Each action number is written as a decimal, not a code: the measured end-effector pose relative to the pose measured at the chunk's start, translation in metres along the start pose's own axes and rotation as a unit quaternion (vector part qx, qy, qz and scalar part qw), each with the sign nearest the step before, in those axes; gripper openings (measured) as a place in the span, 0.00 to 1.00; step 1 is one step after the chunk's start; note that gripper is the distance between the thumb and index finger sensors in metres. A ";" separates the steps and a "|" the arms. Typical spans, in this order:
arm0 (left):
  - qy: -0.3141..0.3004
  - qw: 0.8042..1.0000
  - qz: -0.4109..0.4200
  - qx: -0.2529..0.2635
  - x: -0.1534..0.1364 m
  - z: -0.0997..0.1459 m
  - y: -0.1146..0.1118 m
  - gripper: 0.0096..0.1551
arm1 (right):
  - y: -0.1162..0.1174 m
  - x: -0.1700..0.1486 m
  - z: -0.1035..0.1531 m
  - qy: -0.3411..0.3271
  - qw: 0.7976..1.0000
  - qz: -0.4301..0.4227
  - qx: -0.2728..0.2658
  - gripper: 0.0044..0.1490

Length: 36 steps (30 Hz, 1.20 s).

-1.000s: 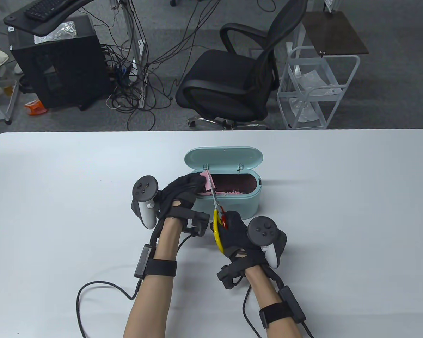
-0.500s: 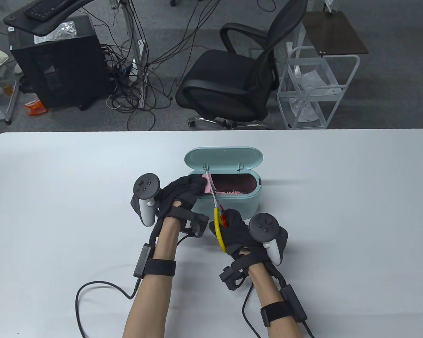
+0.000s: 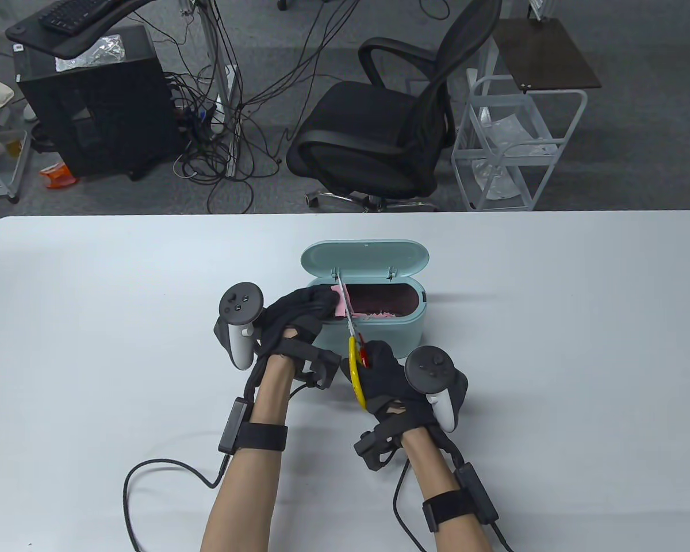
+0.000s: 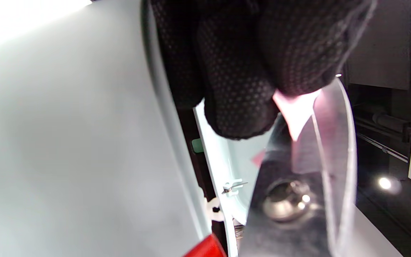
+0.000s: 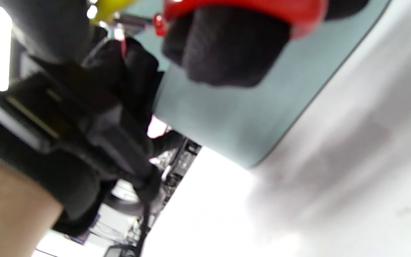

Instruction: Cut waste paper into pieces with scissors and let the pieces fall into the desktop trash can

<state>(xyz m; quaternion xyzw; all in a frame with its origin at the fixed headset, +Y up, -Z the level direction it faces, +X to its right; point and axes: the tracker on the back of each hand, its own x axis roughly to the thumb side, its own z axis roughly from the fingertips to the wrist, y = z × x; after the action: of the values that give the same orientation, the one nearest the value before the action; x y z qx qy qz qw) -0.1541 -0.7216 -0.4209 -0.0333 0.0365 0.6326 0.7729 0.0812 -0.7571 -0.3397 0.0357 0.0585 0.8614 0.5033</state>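
A small remnant of pink waste paper (image 3: 341, 301) is pinched in the grip of the left hand (image 3: 299, 319) over the near-left rim of the open trash can (image 3: 374, 333), which stands at the middle of the counter (image 3: 552, 345); the scissors (image 3: 352, 345) are held by their yellow and red loops in the curled grip of the right hand (image 3: 388, 382), with the blades reaching over the can's near wall to the paper. In the left wrist view the paper (image 4: 294, 114) is seen caught between two gloved fingertips (image 4: 241, 103) with the blade lying just beside them, so a glove could well be nicked at the next closing, since so little paper is left beyond the pinch. A piece could also be dropped outside the can, because the cut is made right at the rim rather than over the middle of the opening, where pink scraps (image 3: 379, 315) are already gathered. The can might be nudged if the blades were pressed against its wall. The counter is white and smooth. Beyond its far edge grey carpet is seen, with a black office chair (image 3: 397, 126), a tangle of cables (image 3: 230, 103), a dark cabinet (image 3: 92, 109) and a white wire cart (image 3: 517, 144).
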 end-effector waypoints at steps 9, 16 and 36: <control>-0.004 1.000 -0.016 -0.006 0.001 -0.001 -0.001 0.21 | -0.006 0.001 -0.008 -0.001 1.000 0.002 0.013 0.53; -0.005 1.000 -0.026 -0.008 0.001 -0.002 -0.001 0.21 | -0.006 0.000 -0.008 0.000 1.000 -0.015 0.008 0.52; 0.007 0.999 0.047 -0.026 -0.004 -0.003 0.001 0.21 | -0.002 -0.012 0.007 -0.014 0.996 0.083 0.024 0.61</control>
<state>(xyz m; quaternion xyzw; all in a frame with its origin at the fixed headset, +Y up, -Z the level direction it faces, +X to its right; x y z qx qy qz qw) -0.1563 -0.7258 -0.4233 -0.0560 0.0265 0.6686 0.7410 0.0892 -0.7658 -0.3333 0.0640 0.0689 0.8981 0.4296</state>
